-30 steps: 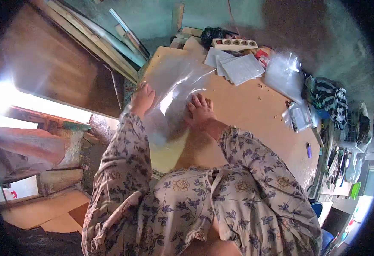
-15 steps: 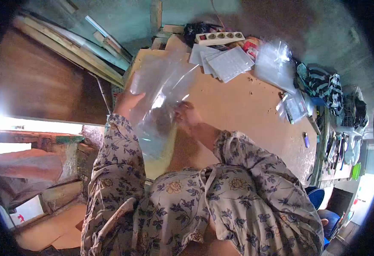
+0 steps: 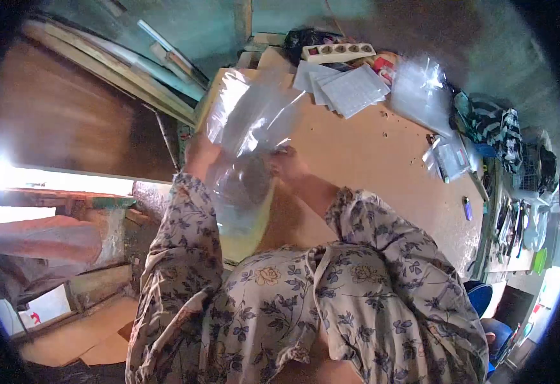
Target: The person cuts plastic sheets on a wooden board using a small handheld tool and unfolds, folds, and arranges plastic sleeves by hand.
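The left hand is at the near-left border of a clear plastic sheet; blur hides its fingertips, so I cannot tell how firmly it grips. The sheet lies between the two hands and spreads beyond them, over the tan tabletop, its glossy surface rippled with bright glare. It looks very light and limp, likely slippery, quick to crease or cling to itself, and easier to wrinkle than to break. The side edges seem the best hold, thumb above and fingers beneath, with even tension; the middle would probably just buckle. Apart from the left hand, the right hand has its fingers curled in at the sheet's right edge, apparently pinching it. Beyond the right hand lie overlapping pale sheets, and further right of them, a shiny stack of clear plastic.
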A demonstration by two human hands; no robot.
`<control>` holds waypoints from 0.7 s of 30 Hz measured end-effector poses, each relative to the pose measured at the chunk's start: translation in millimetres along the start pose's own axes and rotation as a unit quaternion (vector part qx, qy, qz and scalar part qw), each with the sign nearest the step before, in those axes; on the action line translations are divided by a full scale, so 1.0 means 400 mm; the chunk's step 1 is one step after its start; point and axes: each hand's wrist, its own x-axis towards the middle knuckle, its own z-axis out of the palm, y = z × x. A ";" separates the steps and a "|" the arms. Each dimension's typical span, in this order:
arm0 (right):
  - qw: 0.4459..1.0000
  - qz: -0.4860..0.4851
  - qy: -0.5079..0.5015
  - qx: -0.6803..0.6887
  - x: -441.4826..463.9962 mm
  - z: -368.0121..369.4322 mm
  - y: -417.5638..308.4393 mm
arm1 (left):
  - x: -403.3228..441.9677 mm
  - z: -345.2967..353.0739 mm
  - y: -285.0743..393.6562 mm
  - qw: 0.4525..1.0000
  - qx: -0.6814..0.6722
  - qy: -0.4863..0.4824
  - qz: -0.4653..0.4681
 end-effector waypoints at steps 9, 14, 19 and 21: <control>0.954 0.257 0.055 -0.144 0.048 -0.005 -0.133 | 0.014 -0.056 0.003 0.979 -0.094 -0.165 -0.069; 0.960 0.154 0.163 -0.170 -0.036 -0.020 -0.099 | -0.045 -0.029 -0.080 0.821 -0.458 -0.316 -0.130; 0.954 0.261 0.150 0.008 -0.089 -0.004 -0.190 | -0.117 -0.039 -0.030 0.754 -0.511 -0.395 -0.118; 0.962 0.265 0.050 -0.033 -0.097 -0.027 -0.196 | -0.136 -0.021 -0.039 0.747 -0.531 -0.380 -0.124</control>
